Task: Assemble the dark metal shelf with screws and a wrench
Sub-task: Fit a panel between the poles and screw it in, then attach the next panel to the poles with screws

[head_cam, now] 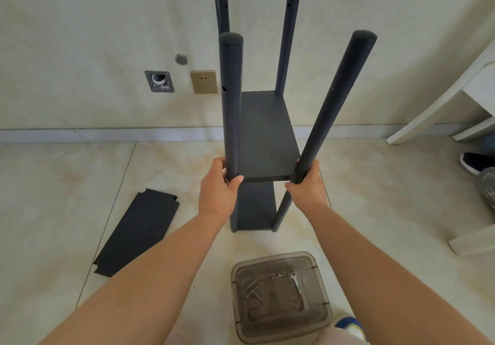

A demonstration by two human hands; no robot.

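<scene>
Upright, the dark shelf [267,135] is held by two hands.
Two near posts of four are gripped, by left hand [218,189] and right hand [308,183]; two boards are fitted, one loose board [139,230] lies left.

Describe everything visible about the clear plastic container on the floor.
The container is a squarish tub of smoky, see-through plastic with rounded corners, standing upright on the pale tiled floor just in front of the person, nearer than the dark shelf frame. Loose screws lie at its left, small washers or nuts toward the back, and a flat silver wrench at the right; whether these rest on a lid or inside cannot be told. Neither hand touches it.
</scene>
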